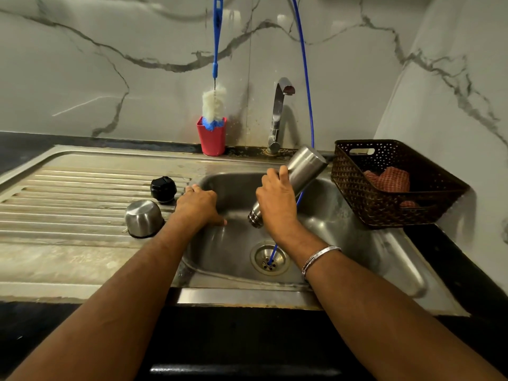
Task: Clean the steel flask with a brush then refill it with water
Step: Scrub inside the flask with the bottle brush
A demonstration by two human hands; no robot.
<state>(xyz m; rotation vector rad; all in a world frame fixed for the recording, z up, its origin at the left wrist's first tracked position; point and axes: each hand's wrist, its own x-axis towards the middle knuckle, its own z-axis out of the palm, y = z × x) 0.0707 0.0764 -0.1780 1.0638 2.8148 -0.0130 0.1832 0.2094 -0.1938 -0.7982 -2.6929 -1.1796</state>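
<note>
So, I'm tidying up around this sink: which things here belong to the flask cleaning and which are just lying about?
Belongs to the job:
steel flask, tipped mouth-down in the right hand
bottle brush in the red cup
tap
sink
black stopper
steel cap

Just lying about:
brown basket
red cloth in it
blue tube to the drain

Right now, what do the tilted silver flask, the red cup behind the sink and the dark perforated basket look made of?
Tilted silver flask: brushed steel, by its dull streaked sheen. Red cup: probably plastic, matte and evenly coloured. Dark perforated basket: likely moulded plastic, with a regular cut-out pattern, though woven material can't be ruled out.
</note>
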